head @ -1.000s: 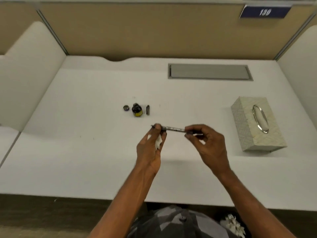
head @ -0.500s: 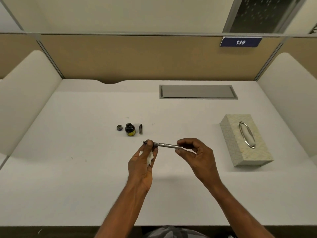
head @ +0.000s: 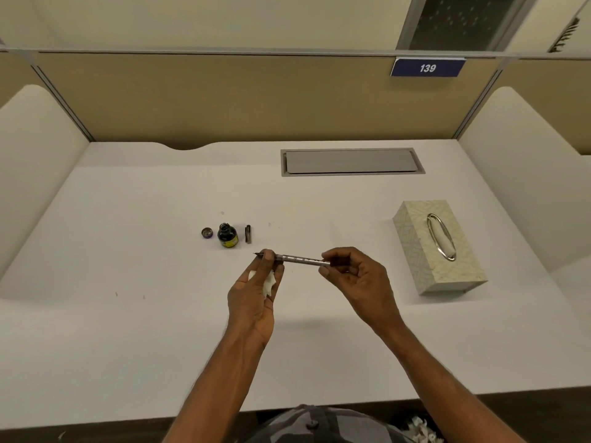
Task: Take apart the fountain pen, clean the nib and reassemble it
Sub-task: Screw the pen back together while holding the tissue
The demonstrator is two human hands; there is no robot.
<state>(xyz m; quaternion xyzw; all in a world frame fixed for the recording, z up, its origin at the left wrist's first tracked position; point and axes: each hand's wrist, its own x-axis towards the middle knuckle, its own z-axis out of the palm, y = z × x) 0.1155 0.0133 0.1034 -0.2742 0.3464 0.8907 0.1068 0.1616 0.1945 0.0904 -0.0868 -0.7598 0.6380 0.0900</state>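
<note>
The left hand [head: 252,302] is still pinching the nib end of the fountain pen [head: 297,259], with a white tissue [head: 268,282] tucked in its grip. The right hand [head: 358,276] is grasping the barrel end. Since a second ago the pen is staying level above the worktop [head: 128,314] centre; only the view is shifting, so wiping is apparently continuing.

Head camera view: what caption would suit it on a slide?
Left hand, with tissue, and right hand hold a fountain pen above the desk.
</note>
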